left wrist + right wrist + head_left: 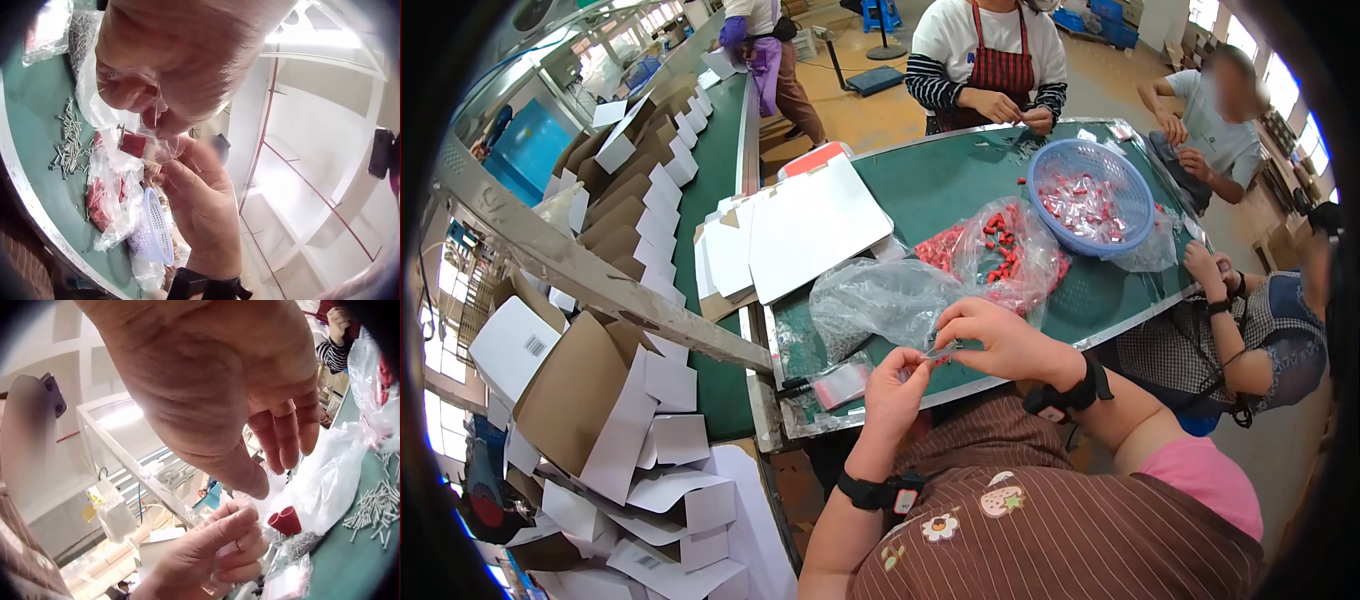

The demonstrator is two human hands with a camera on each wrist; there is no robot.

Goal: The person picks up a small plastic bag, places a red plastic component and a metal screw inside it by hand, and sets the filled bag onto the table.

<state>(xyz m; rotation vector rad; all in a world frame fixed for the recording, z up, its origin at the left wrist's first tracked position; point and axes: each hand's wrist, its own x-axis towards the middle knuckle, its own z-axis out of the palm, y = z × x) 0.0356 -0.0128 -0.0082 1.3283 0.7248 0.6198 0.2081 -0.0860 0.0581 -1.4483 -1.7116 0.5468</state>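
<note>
A small clear plastic bag (167, 149) spans the gap between both hands, over the near edge of the table. My left hand (895, 390) pinches it between thumb and fingers. My right hand (1000, 340) has thumb and forefinger at the bag, pinching; its other fingers curve loosely, as the right wrist view shows. Small slender pieces (151, 167) show at the right fingertips; I cannot tell whether they are screws. Close by the hands, two red tubular caps (285, 520) appear side by side. Beyond lies a large clear bag (880, 300).
Loose screws (72, 140) lie on the green table (920, 160). Red caps fill an opened bag (1000, 250); a blue basket (1135, 240) holds small packed bags. White cardboard (815, 235) lies left, beside rows of open boxes (585, 400). Other people work around the table.
</note>
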